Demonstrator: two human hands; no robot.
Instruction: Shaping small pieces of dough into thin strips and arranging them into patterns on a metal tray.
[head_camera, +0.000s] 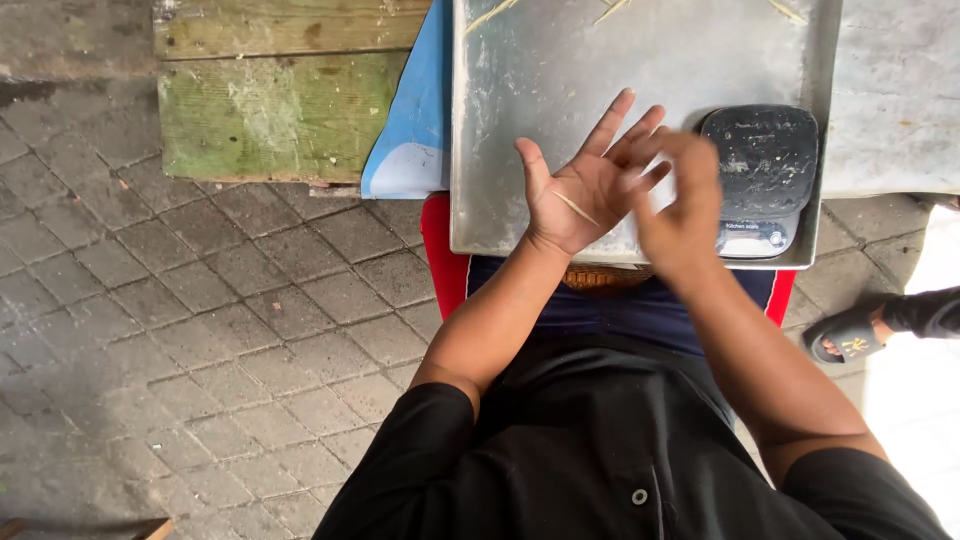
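Centre of frame: left hand is spread flat, palm up, fingers fanned toward the top of the frame, w/ a thin pale stick lying across the palm. An open palm like that works as a small bed, so the stick rests w/o being gripped. Right hand is just beside it, right of centre, motion-blurred; its fingertips sit at or over the left hand's fingers. Can't tell if it's pinching anything or loosely curled.

Both hands hover above a metal tray that fills the upper middle of the frame. More pale sticks lie at the tray's top edge, apart from the hands. A dark kitchen scale sits on the tray's lower right corner, close by the right hand, prob. kept within easy reach.

Left of the tray: blue sheet tucked under it, and a worn wooden surface at upper left. Paved floor fills the left side. A sandalled foot shows at the right edge, another person's.
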